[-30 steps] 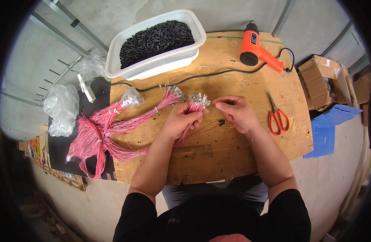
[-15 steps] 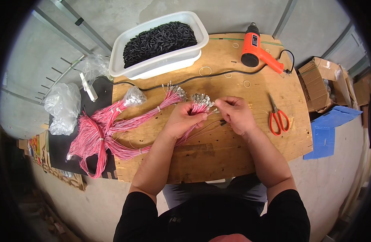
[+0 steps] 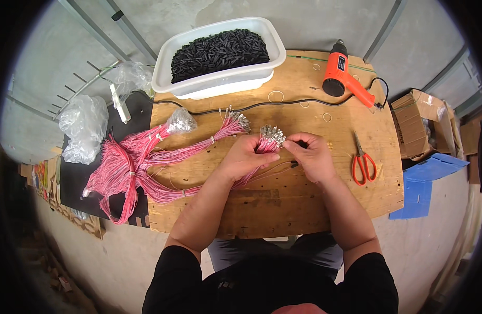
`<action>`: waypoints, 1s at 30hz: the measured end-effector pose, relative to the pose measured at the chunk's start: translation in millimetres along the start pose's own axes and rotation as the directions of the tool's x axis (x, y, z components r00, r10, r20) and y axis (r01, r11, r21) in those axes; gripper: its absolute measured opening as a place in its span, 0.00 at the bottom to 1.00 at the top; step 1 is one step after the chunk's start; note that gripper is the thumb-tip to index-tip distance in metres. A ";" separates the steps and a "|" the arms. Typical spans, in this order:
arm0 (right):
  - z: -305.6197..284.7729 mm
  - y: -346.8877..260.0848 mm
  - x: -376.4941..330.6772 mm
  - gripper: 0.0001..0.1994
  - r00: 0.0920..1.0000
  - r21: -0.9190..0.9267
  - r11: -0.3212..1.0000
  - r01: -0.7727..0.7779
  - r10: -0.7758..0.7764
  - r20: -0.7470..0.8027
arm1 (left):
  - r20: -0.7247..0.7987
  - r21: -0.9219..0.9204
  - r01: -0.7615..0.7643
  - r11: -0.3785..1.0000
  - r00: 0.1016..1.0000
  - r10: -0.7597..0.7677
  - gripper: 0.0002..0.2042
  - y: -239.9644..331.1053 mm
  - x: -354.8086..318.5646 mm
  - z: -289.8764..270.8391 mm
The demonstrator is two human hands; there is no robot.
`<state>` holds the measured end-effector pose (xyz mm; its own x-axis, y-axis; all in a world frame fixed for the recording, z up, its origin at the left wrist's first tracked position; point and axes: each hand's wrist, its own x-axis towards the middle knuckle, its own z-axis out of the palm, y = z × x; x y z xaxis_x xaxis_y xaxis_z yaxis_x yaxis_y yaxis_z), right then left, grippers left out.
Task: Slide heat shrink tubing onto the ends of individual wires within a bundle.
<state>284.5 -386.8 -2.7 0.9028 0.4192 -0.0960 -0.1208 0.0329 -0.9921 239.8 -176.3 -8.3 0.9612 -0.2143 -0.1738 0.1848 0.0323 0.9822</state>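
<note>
My left hand (image 3: 246, 157) is wrapped round a bundle of thin pink wires (image 3: 267, 143), just below its silvery metal terminals. These ends fan upward out of the fist. At the bundle's right edge, my right hand (image 3: 313, 158) pinches thumb and forefinger together against the terminals; what sits between the fingertips is too small to make out. Below the right hand's fingers, a small black sleeve (image 3: 294, 164) lies at the end of a thin wire. More pink wire bundles (image 3: 131, 162), tied with white bands, spread to the left; one has its ends wrapped in clear plastic (image 3: 181, 121).
A white tub (image 3: 165, 86) of short black tubes stands at the back. An orange heat gun (image 3: 345, 76) lies back right, its black cord (image 3: 241, 107) crossing the wooden table (image 3: 272, 209). Red-handled scissors (image 3: 364, 166) and loose rubber bands (image 3: 327, 118) lie rightward. Cardboard boxes (image 3: 416, 125) stand beyond.
The view has shifted slightly, moving the scene right and down. My right fingertips have moved a little lower along the terminals' edge. My left hand keeps its hold on the bundle.
</note>
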 end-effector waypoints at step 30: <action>-3.9 -1.7 -0.9 0.02 0.997 -0.190 0.979 0.071 -0.064 0.040 | -0.097 -0.131 -0.033 0.991 0.995 0.021 0.08 -4.1 1.3 1.7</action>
<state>285.5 -390.8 -1.3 0.8914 0.4522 -0.0289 0.0239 -0.1105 -0.9936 239.9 -178.3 -12.5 0.9801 -0.1182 -0.1596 0.1780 0.1665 0.9698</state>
